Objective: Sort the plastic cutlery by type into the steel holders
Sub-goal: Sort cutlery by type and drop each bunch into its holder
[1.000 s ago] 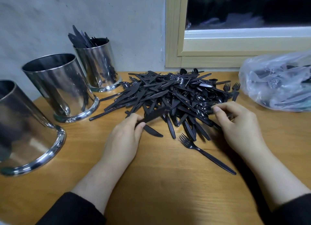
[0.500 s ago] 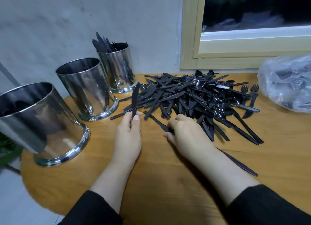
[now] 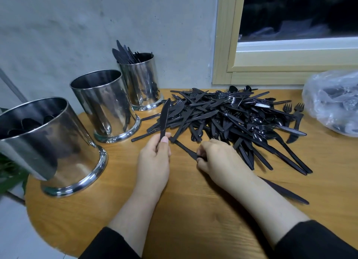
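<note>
black knife (image 3: 164,119) upright, tip away, pinched in left hand (image 3: 154,162) fingers; right hand (image 3: 220,162) pinches another.

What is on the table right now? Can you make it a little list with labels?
left hand: holds a black knife upright
right hand: pinches another knife lying on the table
pile: mixed black knives, forks, spoons
far holder: knives
middle holder: contents hidden
near holder: spoons
bag: more cutlery
</note>
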`<action>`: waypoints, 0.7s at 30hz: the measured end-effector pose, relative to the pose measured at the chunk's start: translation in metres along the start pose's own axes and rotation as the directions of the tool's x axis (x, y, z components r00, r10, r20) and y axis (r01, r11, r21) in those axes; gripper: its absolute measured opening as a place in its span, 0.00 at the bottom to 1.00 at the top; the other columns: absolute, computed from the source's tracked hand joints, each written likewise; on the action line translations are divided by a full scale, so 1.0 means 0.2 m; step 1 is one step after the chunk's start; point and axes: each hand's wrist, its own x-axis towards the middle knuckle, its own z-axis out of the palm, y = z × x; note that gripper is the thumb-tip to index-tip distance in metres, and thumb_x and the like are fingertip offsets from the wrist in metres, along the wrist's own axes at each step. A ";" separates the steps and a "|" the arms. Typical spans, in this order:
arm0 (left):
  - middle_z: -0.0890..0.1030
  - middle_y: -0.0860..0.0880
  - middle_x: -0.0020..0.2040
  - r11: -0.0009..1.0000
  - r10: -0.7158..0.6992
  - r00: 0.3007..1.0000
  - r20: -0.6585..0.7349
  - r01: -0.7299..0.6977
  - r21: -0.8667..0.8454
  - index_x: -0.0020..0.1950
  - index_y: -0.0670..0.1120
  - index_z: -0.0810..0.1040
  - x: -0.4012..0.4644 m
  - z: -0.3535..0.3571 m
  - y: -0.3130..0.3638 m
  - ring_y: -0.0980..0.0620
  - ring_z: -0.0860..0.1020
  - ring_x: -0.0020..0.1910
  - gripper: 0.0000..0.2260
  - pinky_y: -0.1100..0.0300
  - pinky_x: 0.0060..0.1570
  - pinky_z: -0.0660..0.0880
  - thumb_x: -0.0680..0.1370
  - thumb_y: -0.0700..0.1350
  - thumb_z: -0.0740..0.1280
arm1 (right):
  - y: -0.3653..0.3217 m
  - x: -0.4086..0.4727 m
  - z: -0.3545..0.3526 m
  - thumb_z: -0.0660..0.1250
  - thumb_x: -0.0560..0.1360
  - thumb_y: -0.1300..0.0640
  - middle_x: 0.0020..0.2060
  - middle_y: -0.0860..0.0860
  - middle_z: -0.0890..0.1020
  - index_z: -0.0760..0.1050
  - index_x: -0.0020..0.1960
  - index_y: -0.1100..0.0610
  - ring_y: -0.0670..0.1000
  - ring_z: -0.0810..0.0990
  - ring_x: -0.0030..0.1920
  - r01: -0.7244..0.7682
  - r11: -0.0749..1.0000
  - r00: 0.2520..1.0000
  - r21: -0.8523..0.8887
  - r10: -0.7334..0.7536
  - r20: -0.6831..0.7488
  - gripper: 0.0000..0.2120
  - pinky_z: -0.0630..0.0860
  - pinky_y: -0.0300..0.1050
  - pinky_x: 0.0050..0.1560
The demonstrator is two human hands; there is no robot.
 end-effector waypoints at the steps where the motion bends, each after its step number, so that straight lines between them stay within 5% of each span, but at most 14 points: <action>1: 0.74 0.53 0.35 1.000 0.002 1.000 0.001 -0.002 0.003 0.57 0.56 0.80 0.00 0.00 0.00 0.54 0.70 0.31 0.11 0.53 0.33 0.68 0.86 0.48 0.58 | 0.00 0.00 0.00 0.67 0.78 0.51 0.50 0.46 0.78 0.77 0.53 0.50 0.51 0.77 0.53 -0.014 1.000 1.000 0.012 0.014 0.013 0.05 0.75 0.51 0.59; 7: 0.73 0.54 0.33 1.000 -0.016 1.000 0.001 0.016 -0.002 0.57 0.55 0.80 0.00 0.01 0.00 0.55 0.70 0.31 0.11 0.55 0.33 0.68 0.86 0.49 0.58 | -0.02 0.04 -0.02 0.67 0.78 0.50 0.50 0.47 0.81 0.75 0.59 0.51 0.53 0.79 0.55 -0.101 0.995 0.989 -0.017 0.102 0.106 0.11 0.72 0.56 0.64; 12: 0.73 0.54 0.33 1.000 -0.019 1.000 -0.007 0.019 0.005 0.57 0.55 0.81 0.01 0.01 0.00 0.54 0.70 0.31 0.11 0.55 0.33 0.68 0.86 0.48 0.58 | -0.06 0.03 -0.03 0.66 0.77 0.38 0.51 0.48 0.79 0.75 0.57 0.50 0.54 0.77 0.57 -0.128 0.989 0.984 -0.080 0.137 0.115 0.17 0.69 0.57 0.62; 21: 0.75 0.54 0.33 0.998 0.029 0.996 -0.083 -0.025 0.053 0.56 0.50 0.82 -0.01 0.00 0.01 0.58 0.68 0.27 0.12 0.64 0.29 0.66 0.86 0.49 0.59 | -0.08 0.02 -0.03 0.65 0.79 0.47 0.46 0.46 0.78 0.75 0.48 0.49 0.51 0.76 0.51 -0.063 0.998 0.991 -0.022 0.065 0.115 0.06 0.68 0.57 0.65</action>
